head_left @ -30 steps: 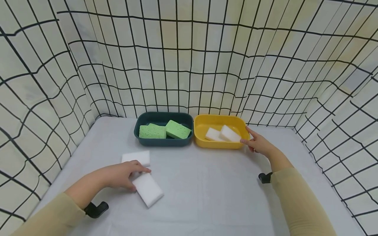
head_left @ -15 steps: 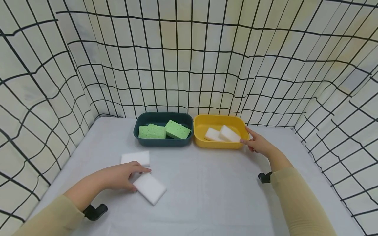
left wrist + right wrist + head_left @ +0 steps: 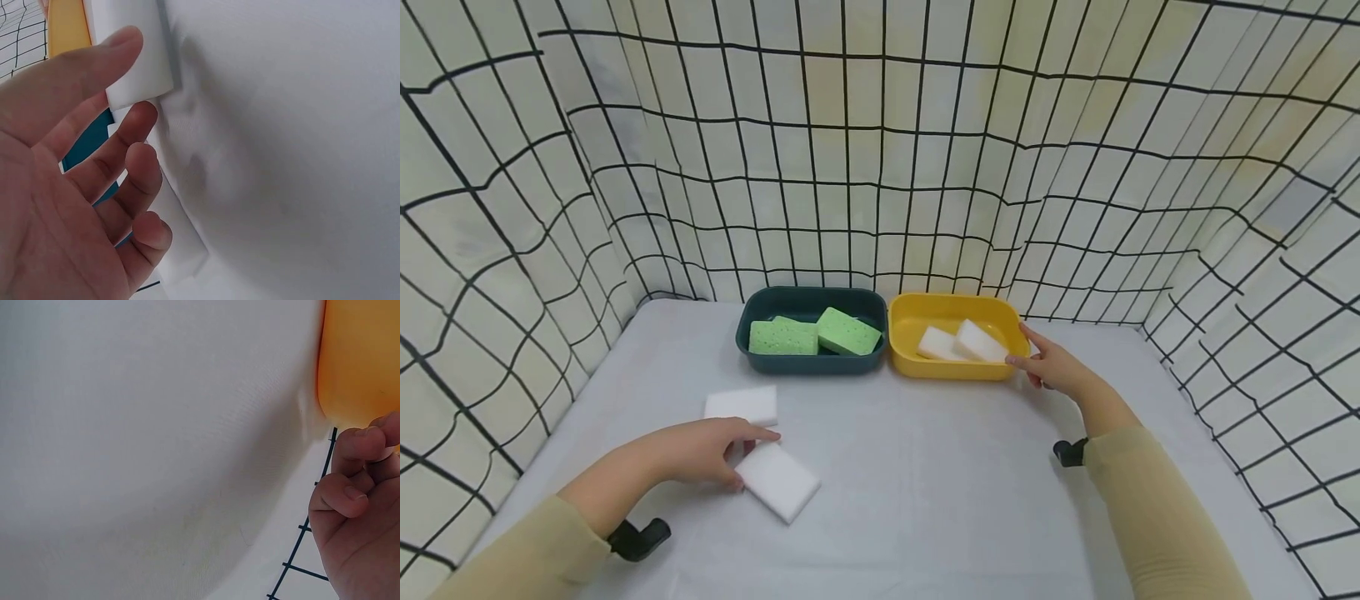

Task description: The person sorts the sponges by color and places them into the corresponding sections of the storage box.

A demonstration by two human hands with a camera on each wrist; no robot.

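My left hand (image 3: 700, 454) holds a white sponge (image 3: 779, 482) by its left end, thumb at the near corner and index finger at the far one. In the left wrist view the thumb lies across this sponge (image 3: 147, 69), while the other fingers curl loosely. Just behind it a second white sponge (image 3: 745, 406) lies flat on the table. My right hand (image 3: 1054, 367) grips the right end of a yellow tray (image 3: 955, 368). Two white sponges (image 3: 981, 342) lie inside that tray. The right wrist view shows curled fingers (image 3: 353, 447) below the tray's wall; the grip itself is partly hidden.
A dark green tray (image 3: 816, 364) stands left of the yellow one, close beside it, with several light green sponges (image 3: 848, 332) inside. Black netting (image 3: 880, 175) over pale cloth walls rises behind and at both sides of the white-covered table (image 3: 925, 467).
The white sponge at my left hand has turned, its far end swinging to the right; most of this came in the first half second. My right hand stays on the yellow tray.
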